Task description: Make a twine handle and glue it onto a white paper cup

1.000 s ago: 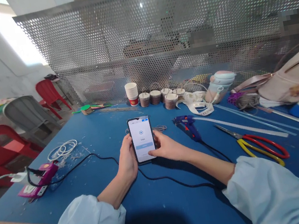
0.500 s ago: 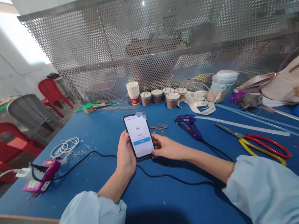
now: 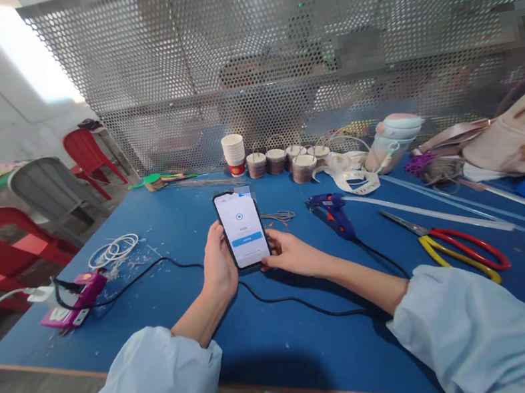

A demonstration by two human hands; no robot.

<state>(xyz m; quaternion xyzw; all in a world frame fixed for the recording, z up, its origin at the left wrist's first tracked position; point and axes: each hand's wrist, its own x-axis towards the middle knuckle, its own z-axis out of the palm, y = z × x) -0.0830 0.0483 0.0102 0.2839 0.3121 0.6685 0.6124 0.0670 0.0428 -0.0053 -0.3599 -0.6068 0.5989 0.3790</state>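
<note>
A black-framed smartphone point(image 3: 243, 230) with a lit white screen and a blue button bar is held upright above the blue table point(image 3: 167, 349). My left hand point(image 3: 218, 262) is closed round its left edge, and my right hand point(image 3: 290, 256) grips the lower right edge, thumb at the bottom corner. To the right of my right hand lies a blue glue gun point(image 3: 331, 211) with a clear glue stick point(image 3: 428, 211) in its back. Scissors point(image 3: 448, 245) with one red and one yellow handle lie farther right.
Behind the phone stand stacked paper cups point(image 3: 234, 154), several wrapped cups point(image 3: 305, 167), white ribbon point(image 3: 355, 177) and a bottle point(image 3: 392, 141). At left are a purple power strip point(image 3: 78, 303), a black cable point(image 3: 141, 287) and a white cord coil point(image 3: 114, 251). A perforated metal screen point(image 3: 149, 74) borders the back.
The camera view has shifted slightly. Text on the phone screen looks a little different and clearer. Both hands keep their hold on the phone.
</note>
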